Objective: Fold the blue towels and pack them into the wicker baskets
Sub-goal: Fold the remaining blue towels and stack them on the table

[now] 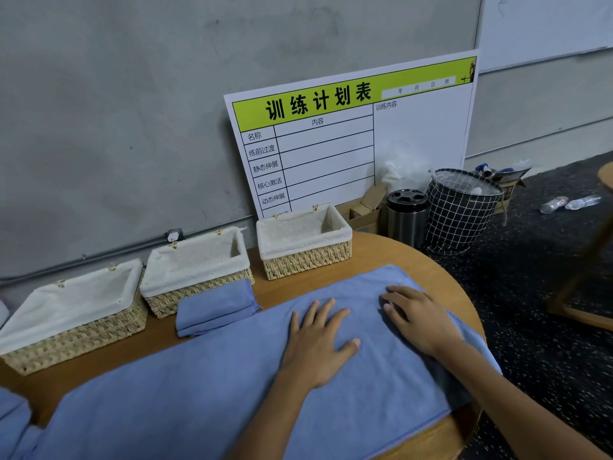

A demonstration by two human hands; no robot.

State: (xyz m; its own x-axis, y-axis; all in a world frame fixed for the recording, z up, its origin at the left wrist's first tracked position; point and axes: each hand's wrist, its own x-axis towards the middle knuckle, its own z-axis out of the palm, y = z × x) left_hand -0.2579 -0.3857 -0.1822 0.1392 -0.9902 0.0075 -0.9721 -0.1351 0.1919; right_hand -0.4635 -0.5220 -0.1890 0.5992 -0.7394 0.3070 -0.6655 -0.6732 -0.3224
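Large blue microfibre towel [205, 386] was spread flat on round wooden bench [391, 247], long axis running from near left to far right; left hand [315, 346] and right hand [421, 323] were pressed on its right half, fingers straight and splayed, nothing gripped; smoothing judged best done outward before folding, edges matched; small folded blue towel [215, 308] lay before middle of three lined wicker baskets [195, 270].
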